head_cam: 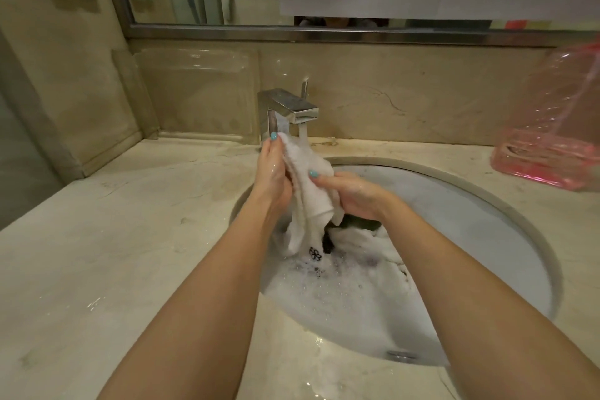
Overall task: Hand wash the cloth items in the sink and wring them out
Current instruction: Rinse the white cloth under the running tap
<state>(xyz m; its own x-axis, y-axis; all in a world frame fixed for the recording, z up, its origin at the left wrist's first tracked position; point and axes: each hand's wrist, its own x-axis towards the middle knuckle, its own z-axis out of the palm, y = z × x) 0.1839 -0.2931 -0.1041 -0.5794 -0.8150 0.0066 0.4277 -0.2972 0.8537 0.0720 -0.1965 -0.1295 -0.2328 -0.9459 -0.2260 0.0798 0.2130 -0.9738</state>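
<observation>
Forearms reach up from 6 o'clock, meeting over sink [519, 214]. My left hand [272, 172] upright, fingertips toward 12, pinching white cloth [311, 191]. My right hand [350, 195] enters from 4, fingers curled round same cloth below running tap [289, 110]. Cloth tail hangs into suds [341, 289].

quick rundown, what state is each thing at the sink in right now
faucet: on, water running
white cloth: wet, held up at the stream, lower end in suds
left hand: grips white cloth
right hand: grips white cloth
dark cloth: in sink, partly under suds
sink: suds in the bowl
pink bag: on counter, untouched
</observation>
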